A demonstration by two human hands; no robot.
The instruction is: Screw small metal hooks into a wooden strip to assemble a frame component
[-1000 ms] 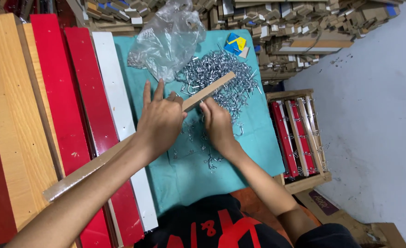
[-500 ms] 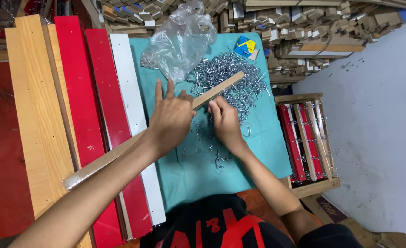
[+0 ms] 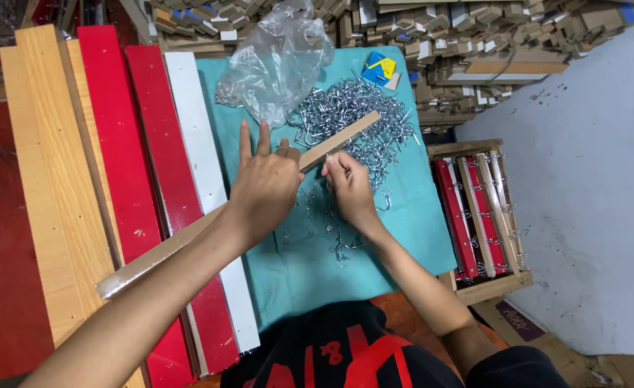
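Note:
My left hand (image 3: pixel 265 188) grips a long plain wooden strip (image 3: pixel 342 137) that runs diagonally across the teal cloth (image 3: pixel 310 273), two fingers stretched out straight. My right hand (image 3: pixel 349 188) pinches a small metal hook against the strip's edge close to the left hand. A heap of silver metal hooks (image 3: pixel 353 118) lies under the strip's far end, and several loose hooks are scattered on the cloth below my hands.
Red, white and plain wooden boards (image 3: pixel 127 165) lie side by side at left. A crumpled clear plastic bag (image 3: pixel 277 61) and a small blue-yellow packet (image 3: pixel 379 67) sit at the cloth's far edge. A wooden crate (image 3: pixel 478 215) of finished red strips stands right. Stacked wood pieces (image 3: pixel 475 36) fill the back.
Both hands stayed on the strip with only slight finger shifts; the camera view drifted, so everything sits a little further right in the frame.

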